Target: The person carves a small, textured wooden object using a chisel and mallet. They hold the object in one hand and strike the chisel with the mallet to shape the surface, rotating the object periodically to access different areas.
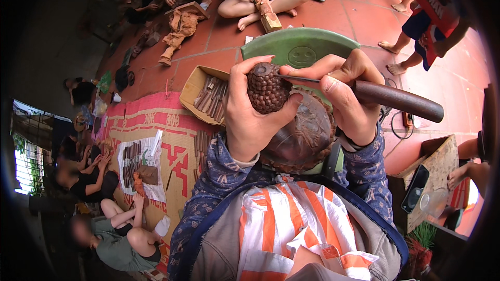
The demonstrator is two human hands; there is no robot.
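A dark brown wood carving (269,89) with rows of round knobs stands upright in front of my chest. My left hand (249,117) is wrapped round its sides, with the thumb near its lower right. In my right hand (350,91) is a carving chisel (401,101) with a dark wooden handle. Its thin blade points left, and the tip lies at the upper right of the knobbed part, close to my left fingers. Beneath is a smoother rounded dark wooden piece (301,132) with a carved edge; whether both are one piece I cannot tell.
Ahead is a green plastic chair back (328,41). A cardboard box (188,86) of chisels stands left, beside a patterned mat (174,177) with more tools. A phone (415,190) and a clear cup (434,203) rest on a wooden board at right. Several people sit or stand around.
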